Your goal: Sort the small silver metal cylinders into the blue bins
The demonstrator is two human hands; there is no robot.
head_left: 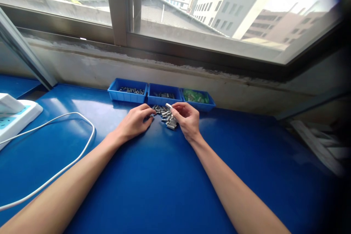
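My right hand (188, 119) pinches a short silvery metal cylinder (168, 106) between thumb and fingertips, just above a loose pile of metal parts (170, 121). On the pile's left side my left hand (138, 119) has its fingers curled and closed on a small shiny metal piece (152, 115), too small to name more exactly. The pile lies on the blue tabletop between both hands. It mixes cylinders with smaller dark, screw-like pieces, partly covered by my right fingers.
Behind the pile stand three blue bins in a row: the left bin (127, 97) and middle bin (164, 101) hold small metal parts, the right bin (210, 106) a green bag. At left are a white power strip (30, 109) and cable (79, 159). A window (120, 7) rises beyond.
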